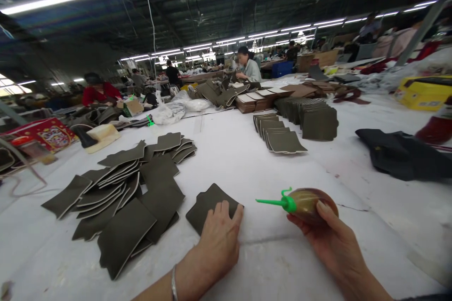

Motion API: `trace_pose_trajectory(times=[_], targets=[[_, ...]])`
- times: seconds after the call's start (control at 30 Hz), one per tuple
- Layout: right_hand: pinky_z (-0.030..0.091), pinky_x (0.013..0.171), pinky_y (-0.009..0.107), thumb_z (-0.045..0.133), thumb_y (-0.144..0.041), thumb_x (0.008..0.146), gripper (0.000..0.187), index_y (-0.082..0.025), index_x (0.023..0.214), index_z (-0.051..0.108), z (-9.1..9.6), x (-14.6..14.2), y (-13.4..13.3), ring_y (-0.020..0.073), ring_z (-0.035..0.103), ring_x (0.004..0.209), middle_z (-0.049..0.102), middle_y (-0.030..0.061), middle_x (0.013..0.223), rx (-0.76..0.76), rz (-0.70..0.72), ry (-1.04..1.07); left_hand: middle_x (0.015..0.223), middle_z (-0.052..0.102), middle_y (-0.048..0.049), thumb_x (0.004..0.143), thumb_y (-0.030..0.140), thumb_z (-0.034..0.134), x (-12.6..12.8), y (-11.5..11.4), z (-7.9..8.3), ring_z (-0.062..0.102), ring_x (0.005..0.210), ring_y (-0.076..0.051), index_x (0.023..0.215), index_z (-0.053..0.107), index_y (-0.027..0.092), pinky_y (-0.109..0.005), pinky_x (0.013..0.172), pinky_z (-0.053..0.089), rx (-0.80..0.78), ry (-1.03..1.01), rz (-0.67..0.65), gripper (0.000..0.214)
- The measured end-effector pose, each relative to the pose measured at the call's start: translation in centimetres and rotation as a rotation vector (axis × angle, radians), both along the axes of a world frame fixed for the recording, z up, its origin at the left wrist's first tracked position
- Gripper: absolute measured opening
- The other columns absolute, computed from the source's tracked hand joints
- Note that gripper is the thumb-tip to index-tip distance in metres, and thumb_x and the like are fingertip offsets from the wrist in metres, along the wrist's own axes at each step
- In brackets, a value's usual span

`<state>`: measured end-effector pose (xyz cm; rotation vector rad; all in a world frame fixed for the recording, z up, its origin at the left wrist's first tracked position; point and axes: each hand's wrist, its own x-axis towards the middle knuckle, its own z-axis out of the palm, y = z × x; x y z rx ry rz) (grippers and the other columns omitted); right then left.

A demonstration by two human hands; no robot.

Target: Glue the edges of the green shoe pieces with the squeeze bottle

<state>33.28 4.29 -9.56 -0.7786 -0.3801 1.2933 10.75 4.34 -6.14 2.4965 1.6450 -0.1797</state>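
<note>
My left hand (221,233) lies flat on a single dark olive leather-like piece (211,202), its fingers stretched over the near right part. In my right hand (334,244) is a rounded amber squeeze bottle (310,204) with a green nozzle pointing left, held above the white table (226,150). The fingers wrap round the bottle from below, thumb on top. Left of my left hand spreads a loose heap of similar olive pieces (125,230) with pale edges. Farther off on the right stand fanned rows of olive pieces (284,141).
A black piece of material (402,153) lies at the right, near a yellow box (423,94). At the left are a sponge-like block (102,136) and a red patterned box (52,136). Clear plastic (173,110) and brown stacks lie farther back. A person (249,68) sits across the table.
</note>
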Motion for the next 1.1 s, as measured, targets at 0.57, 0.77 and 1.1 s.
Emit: trace_pose_trajectory(times=[0.57,0.77,1.1], targets=[[0.062,0.062,0.037,0.087,-0.033,0.062,0.034,-0.022,0.091,0.075,0.0,0.5,0.4,0.0255,0.069,0.076,0.074,0.0066,0.091,-0.033,-0.035,0.045,0.116,0.054,-0.0037,0.084,0.009,0.044,-0.4,-0.6,-0.7,0.047,0.104,-0.025,0.127,0.054,0.046,-0.041,0.083,0.039,-0.052,-0.246,-0.095,0.058],[0.063,0.062,0.038,0.087,-0.032,0.062,0.033,-0.022,0.091,0.075,-0.3,0.5,0.4,0.0259,0.069,0.075,0.074,0.0066,0.090,-0.029,-0.020,0.047,0.112,0.056,-0.0035,0.088,0.015,0.046,0.1,-0.2,-0.7,0.048,0.102,-0.025,0.118,0.061,0.042,-0.040,0.082,0.040,-0.039,-0.206,-0.120,0.042],[0.063,0.060,0.038,0.087,-0.032,0.061,0.033,-0.024,0.090,0.075,-0.2,0.7,0.3,0.0252,0.069,0.074,0.074,0.0052,0.090,-0.027,-0.027,0.057,0.118,0.057,-0.0030,0.090,0.017,0.046,0.2,-0.2,-0.5,0.048,0.104,-0.026,0.124,0.056,0.042,-0.041,0.082,0.041,-0.028,-0.184,-0.135,0.043]])
